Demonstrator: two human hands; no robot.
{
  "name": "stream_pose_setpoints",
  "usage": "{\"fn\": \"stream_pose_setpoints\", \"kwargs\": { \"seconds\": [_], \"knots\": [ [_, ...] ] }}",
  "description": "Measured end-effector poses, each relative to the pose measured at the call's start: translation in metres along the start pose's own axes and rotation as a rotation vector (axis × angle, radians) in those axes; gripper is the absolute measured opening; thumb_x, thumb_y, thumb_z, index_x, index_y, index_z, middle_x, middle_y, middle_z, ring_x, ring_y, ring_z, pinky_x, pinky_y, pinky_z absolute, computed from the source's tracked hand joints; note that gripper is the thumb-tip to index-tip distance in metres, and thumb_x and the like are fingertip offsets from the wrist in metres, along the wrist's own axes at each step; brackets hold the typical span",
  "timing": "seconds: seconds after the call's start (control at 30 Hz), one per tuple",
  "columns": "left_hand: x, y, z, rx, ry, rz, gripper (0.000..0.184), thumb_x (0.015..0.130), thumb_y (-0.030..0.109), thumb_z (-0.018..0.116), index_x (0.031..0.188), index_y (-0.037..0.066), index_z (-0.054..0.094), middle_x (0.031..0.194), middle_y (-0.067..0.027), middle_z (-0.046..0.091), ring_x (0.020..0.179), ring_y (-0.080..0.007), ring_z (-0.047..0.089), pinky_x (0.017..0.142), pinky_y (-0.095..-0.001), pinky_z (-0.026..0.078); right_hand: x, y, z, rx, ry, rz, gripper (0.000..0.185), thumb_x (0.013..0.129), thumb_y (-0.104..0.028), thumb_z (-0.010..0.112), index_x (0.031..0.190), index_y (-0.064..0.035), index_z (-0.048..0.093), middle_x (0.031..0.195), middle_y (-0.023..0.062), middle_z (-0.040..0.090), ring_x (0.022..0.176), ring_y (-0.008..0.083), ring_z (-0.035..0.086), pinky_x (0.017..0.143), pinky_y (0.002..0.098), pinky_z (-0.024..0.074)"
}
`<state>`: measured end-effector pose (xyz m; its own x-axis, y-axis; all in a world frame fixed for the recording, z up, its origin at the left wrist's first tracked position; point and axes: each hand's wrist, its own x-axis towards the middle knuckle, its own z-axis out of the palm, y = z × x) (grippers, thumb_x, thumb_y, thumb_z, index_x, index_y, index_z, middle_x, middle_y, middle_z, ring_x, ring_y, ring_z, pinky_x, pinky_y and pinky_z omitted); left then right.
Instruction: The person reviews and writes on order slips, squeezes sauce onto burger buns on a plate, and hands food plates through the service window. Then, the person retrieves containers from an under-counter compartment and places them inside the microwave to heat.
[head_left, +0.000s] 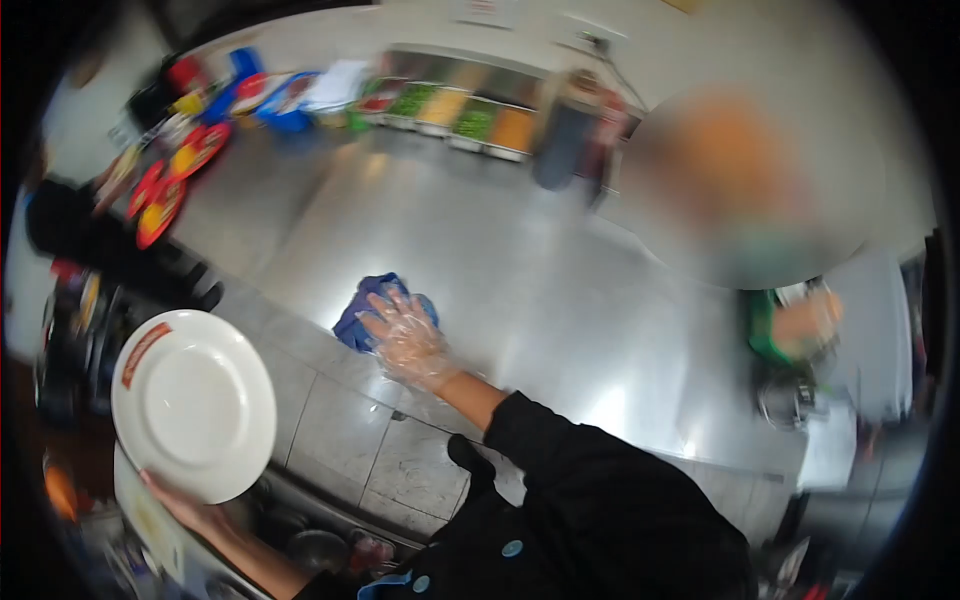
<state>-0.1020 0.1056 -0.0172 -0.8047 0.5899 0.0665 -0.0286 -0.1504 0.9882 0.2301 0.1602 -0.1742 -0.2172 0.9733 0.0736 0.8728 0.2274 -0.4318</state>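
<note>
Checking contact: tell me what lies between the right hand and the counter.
A blue cloth lies between the right hand and the counter, in the head view.

Bright; hard glare on flat silver metal tabletop (520, 245). Fisheye bends edges, corners black. Round white plate (193, 405) fairly sharp; upper right heavily blurred.

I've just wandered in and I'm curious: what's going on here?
A person's right hand, in a clear glove, is spread over a blue cloth on the metal counter. The left hand holds a white plate by its edge, off the counter. Food trays line the back; another person stands at the far left.
</note>
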Motion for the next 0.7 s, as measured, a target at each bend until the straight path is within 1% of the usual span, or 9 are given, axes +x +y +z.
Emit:
{"fn": "stream_pose_setpoints", "kwargs": {
  "seconds": [0.17,0.23,0.27,0.3,0.37,0.43,0.53,0.63,0.7],
  "knots": [
    [-0.003,-0.016,0.064,-0.073,-0.397,-0.080,0.067,0.090,0.048,0.038,0.134,-0.001,0.030,0.138,-0.0156,0.030,0.125,-0.0303,0.033,0.101,-0.0409,0.031,-0.311,0.126,-0.070,-0.371,0.370,0.815,0.053,0.080,-0.018,0.048,0.132,-0.0099,0.036,0.140,0.0148,0.029,0.131,0.0313,0.023,0.107,0.0488,0.0139],
    [-0.035,-0.032,0.096,-0.135,-0.454,-0.155,0.067,0.089,0.048,0.039,0.134,-0.001,0.030,0.138,-0.0157,0.030,0.125,-0.0298,0.033,0.101,-0.0407,0.031,-0.531,0.180,-0.071,-0.679,0.502,1.317,0.053,0.075,-0.017,0.057,0.124,-0.0014,0.043,0.125,0.0192,0.046,0.120,0.0309,0.041,0.097,0.0420,0.0359],
    [-0.044,-0.031,0.110,-0.158,-0.481,-0.187,0.067,0.089,0.048,0.040,0.134,-0.001,0.030,0.138,-0.0157,0.031,0.125,-0.0294,0.033,0.101,-0.0404,0.031,-0.653,0.189,-0.085,-0.202,0.311,1.839,0.053,0.067,-0.015,0.067,0.116,-0.0017,0.051,0.104,0.0187,0.059,0.097,0.0288,0.058,0.077,0.0375,0.0490],
    [-0.054,-0.033,0.122,-0.150,-0.518,-0.167,0.067,0.089,0.048,0.041,0.134,-0.001,0.031,0.138,-0.0153,0.031,0.124,-0.0283,0.035,0.101,-0.0394,0.032,-0.769,0.177,-0.071,0.220,1.266,1.516,0.021,0.073,-0.026,0.062,0.076,-0.0052,0.063,0.062,0.0090,0.059,0.058,0.0245,0.059,0.054,0.0348,0.0487],
    [-0.097,-0.022,0.145,-0.166,-0.568,-0.210,0.067,0.089,0.048,0.041,0.133,-0.001,0.031,0.138,-0.0149,0.032,0.123,-0.0281,0.036,0.101,-0.0389,0.032,-0.824,0.155,-0.124,-0.658,0.270,1.909,0.035,0.072,-0.019,0.066,0.099,0.0015,0.056,0.079,0.0166,0.062,0.068,0.0300,0.063,0.060,0.0377,0.0511],
    [-0.124,-0.018,0.161,-0.169,-0.659,-0.271,0.065,0.089,0.048,0.041,0.132,0.001,0.033,0.136,-0.0137,0.035,0.122,-0.0270,0.038,0.100,-0.0372,0.033,-0.860,0.172,-0.139,-1.039,0.196,1.769,0.036,0.081,-0.024,0.057,0.105,0.0026,0.055,0.090,0.0183,0.062,0.080,0.0297,0.062,0.070,0.0357,0.0497],
    [-0.164,-0.017,0.179,-0.256,-0.770,-0.365,0.064,0.089,0.048,0.041,0.132,0.001,0.034,0.135,-0.0136,0.037,0.121,-0.0268,0.039,0.100,-0.0371,0.033,-0.737,0.169,-0.250,0.473,1.446,1.131,0.034,0.090,-0.032,0.047,0.109,-0.0056,0.056,0.099,0.0084,0.058,0.090,0.0181,0.055,0.075,0.0312,0.0424],
    [-0.188,-0.015,0.180,-0.229,-0.797,-0.323,0.062,0.089,0.047,0.042,0.132,0.003,0.033,0.134,-0.0123,0.038,0.122,-0.0251,0.038,0.100,-0.0374,0.033,-0.797,0.274,-0.252,-0.054,0.285,1.342,0.030,0.087,-0.029,0.053,0.099,-0.0017,0.057,0.091,0.0049,0.058,0.082,0.0154,0.052,0.072,0.0311,0.0410],
    [-0.218,-0.007,0.174,-0.201,-0.782,-0.293,0.061,0.090,0.046,0.042,0.131,0.001,0.035,0.132,-0.0136,0.040,0.119,-0.0245,0.041,0.099,-0.0366,0.035,-0.640,0.231,-0.316,-0.486,-0.806,0.694,0.027,0.080,-0.024,0.060,0.097,-0.0017,0.059,0.092,0.0091,0.063,0.085,0.0263,0.059,0.071,0.0392,0.0436]
  ]
}}
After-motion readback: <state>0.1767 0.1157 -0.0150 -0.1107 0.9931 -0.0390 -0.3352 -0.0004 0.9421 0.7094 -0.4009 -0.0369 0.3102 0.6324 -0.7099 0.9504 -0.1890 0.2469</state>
